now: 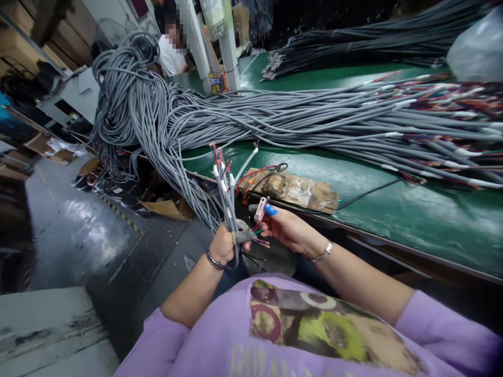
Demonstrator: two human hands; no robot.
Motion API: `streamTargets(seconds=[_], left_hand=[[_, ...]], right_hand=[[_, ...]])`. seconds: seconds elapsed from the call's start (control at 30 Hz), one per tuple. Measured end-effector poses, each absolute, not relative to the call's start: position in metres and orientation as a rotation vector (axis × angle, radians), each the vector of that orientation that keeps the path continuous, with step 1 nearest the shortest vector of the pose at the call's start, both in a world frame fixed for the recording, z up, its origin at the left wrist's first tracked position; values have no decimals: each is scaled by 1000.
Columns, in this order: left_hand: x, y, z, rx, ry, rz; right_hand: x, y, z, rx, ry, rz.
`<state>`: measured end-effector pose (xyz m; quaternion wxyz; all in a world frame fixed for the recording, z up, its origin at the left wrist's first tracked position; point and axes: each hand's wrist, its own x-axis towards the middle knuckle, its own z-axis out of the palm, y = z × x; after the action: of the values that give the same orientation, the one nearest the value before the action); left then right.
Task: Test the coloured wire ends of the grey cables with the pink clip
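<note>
My left hand (228,242) is wrapped round several grey cables (227,201), whose stripped ends with thin coloured wires point up. A grey covering shows on some of its fingers. Close on its right, my right hand (281,226) is closed on a small pink tool (260,209), with blue on one finger. Thin coloured wires (261,242) stick out between the two hands. Just beyond them, a worn wooden block (302,191) with a lump on it lies at the green table's edge.
A long bundle of grey cables (275,118) crosses the green table (365,204) and hangs over its left end. Black cables (353,44) and a plastic bag (477,50) lie at the back. A person (171,55) is beyond the table. A cardboard box (168,201) sits below.
</note>
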<state>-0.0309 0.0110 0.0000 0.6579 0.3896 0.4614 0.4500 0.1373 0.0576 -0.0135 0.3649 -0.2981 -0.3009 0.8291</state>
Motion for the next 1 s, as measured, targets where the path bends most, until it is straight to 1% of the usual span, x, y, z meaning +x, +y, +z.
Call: streamTargets(seconds=[0.17, 0.2, 0.23, 0.33, 0.4, 0.5, 0.67, 0.87, 1.0], left_hand=[[-32, 22, -5, 910, 948, 920], [-32, 24, -5, 909, 948, 913], [-32, 25, -6, 904, 951, 911], [-31, 28, -6, 886, 961, 909], [-30, 30, -6, 881, 960, 901], [-28, 32, -7, 881, 951, 897], [-28, 31, -9, 884, 935, 895], [-28, 24, -4, 892, 960, 931], [-25, 11, -2, 937, 1022, 1035]], right_hand=[[131, 56, -14, -954, -1035, 1624], [130, 56, -16, -957, -1045, 1584], [130, 57, -18, -933, -1030, 1606], [127, 61, -21, -771, -852, 1881], [125, 65, -22, -693, -702, 2005], [121, 67, -22, -672, -563, 1995], [117, 66, -20, -683, -498, 1961], [125, 62, -17, -686, -540, 2099], [131, 56, -13, -642, -516, 2218]])
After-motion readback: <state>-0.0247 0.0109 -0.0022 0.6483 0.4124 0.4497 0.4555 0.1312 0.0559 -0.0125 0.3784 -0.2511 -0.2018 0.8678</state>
